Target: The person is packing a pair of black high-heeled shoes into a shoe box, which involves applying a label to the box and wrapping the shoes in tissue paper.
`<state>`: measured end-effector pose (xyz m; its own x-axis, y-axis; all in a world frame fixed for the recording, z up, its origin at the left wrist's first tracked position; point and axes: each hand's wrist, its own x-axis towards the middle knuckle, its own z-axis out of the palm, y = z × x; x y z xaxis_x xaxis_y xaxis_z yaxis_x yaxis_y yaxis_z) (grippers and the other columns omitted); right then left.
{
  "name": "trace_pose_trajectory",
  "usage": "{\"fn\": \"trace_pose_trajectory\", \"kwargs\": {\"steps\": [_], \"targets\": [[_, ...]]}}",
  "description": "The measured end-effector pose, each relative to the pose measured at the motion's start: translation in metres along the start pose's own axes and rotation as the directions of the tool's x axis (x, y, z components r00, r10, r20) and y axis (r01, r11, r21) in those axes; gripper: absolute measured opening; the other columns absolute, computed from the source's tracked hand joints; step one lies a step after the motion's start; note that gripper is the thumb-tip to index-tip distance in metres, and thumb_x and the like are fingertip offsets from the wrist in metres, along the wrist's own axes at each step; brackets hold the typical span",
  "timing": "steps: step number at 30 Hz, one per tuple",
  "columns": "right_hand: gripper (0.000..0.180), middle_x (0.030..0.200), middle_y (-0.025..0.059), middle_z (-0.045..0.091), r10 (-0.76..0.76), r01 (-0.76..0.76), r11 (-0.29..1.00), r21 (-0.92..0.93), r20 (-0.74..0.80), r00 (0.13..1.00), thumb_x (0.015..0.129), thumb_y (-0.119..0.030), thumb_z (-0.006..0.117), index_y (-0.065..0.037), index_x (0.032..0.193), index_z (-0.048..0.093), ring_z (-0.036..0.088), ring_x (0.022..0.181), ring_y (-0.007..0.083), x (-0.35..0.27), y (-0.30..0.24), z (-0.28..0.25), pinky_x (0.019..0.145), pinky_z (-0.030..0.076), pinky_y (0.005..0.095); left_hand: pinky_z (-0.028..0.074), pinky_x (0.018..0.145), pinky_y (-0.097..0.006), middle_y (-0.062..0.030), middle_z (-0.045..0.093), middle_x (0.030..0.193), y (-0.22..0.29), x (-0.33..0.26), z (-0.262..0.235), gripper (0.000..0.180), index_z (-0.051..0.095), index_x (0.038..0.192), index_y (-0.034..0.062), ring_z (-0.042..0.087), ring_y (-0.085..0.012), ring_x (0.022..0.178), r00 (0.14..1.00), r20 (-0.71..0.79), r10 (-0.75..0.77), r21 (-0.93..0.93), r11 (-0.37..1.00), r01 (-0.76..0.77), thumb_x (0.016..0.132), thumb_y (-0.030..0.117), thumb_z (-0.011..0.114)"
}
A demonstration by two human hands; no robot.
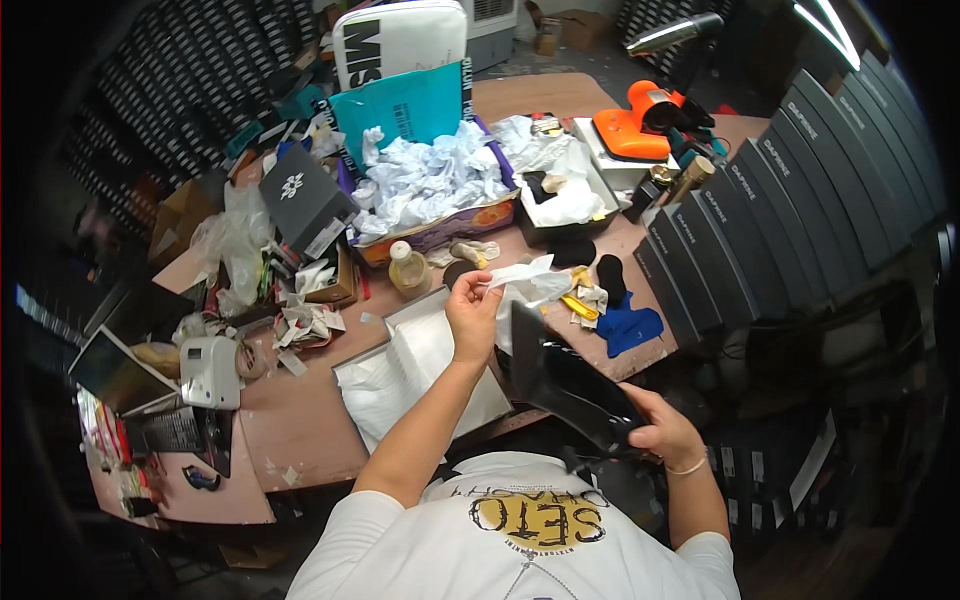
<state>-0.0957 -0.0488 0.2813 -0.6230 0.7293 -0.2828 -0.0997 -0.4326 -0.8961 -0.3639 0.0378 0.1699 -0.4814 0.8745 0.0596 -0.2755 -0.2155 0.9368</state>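
My left hand [474,318] is closed in a pinch on a thin sheet of white tissue paper [524,272] over the table. With my right hand [668,428] I grip the lower end of a long, glossy black item [575,385], roughly boot-shaped; its exact kind is unclear. It tilts up toward the tissue paper. Below my left forearm lies an open shallow box [500,398] lined with white paper [415,355]. Just beyond the left hand are a bottle of yellowish liquid [408,268] and a yellow-handled tool [578,307].
A carton of crumpled paper [430,195] stands at the back. Dark shoeboxes [740,215] are stacked along the right. A blue cloth [630,326], an orange device [632,135] and a white machine [209,372] sit on the table [300,430]. A lamp [672,35] overhangs the back.
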Motion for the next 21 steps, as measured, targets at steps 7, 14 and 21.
{"fn": "trace_pose_trajectory", "kwargs": {"steps": [7, 14, 21], "targets": [[0.053, 0.081, 0.0053, 0.060, 0.051, -0.040, 0.998, 0.040, -0.323, 0.945, 0.086, -0.024, 0.061, 0.000, 0.129, 0.045, 0.061, 0.060, 0.0103, 0.022, 0.051, -0.005, 0.036, 0.036, 0.0182, 0.035, 0.053, -0.018, 0.0065, 0.051, 0.067, 0.028, -0.022, -0.022, 0.005, 0.065, 0.088, 0.0033, 0.043, -0.0016, 0.059, 0.969, 0.243, 0.041, 0.415, 0.899, -0.142, 0.084, 0.005, 0.068], [0.060, 0.089, 0.0097, 0.061, 0.022, 0.051, 0.852, 0.522, -0.133, 0.991, 0.079, -0.042, 0.067, -0.001, 0.120, 0.052, 0.055, 0.053, 0.0143, -0.006, 0.095, -0.021, 0.041, 0.041, 0.0237, 0.037, 0.056, -0.020, 0.0057, 0.046, 0.065, 0.020, -0.038, 0.006, 0.020, 0.065, 0.094, 0.0040, 0.043, -0.0034, 0.061, 0.917, 0.388, -0.095, 0.438, 0.894, -0.092, 0.074, 0.001, 0.066], [0.056, 0.093, 0.0100, 0.061, 0.007, 0.009, 0.787, 0.617, -0.024, 1.000, 0.081, -0.037, 0.067, -0.004, 0.124, 0.050, 0.056, 0.061, 0.0161, -0.007, 0.101, -0.029, 0.046, 0.044, 0.0256, 0.039, 0.056, -0.021, 0.0043, 0.050, 0.068, 0.028, -0.047, 0.014, 0.021, 0.068, 0.096, 0.0029, 0.045, -0.0044, 0.061, 0.868, 0.460, -0.187, 0.452, 0.891, -0.047, 0.075, 0.002, 0.067]]}}
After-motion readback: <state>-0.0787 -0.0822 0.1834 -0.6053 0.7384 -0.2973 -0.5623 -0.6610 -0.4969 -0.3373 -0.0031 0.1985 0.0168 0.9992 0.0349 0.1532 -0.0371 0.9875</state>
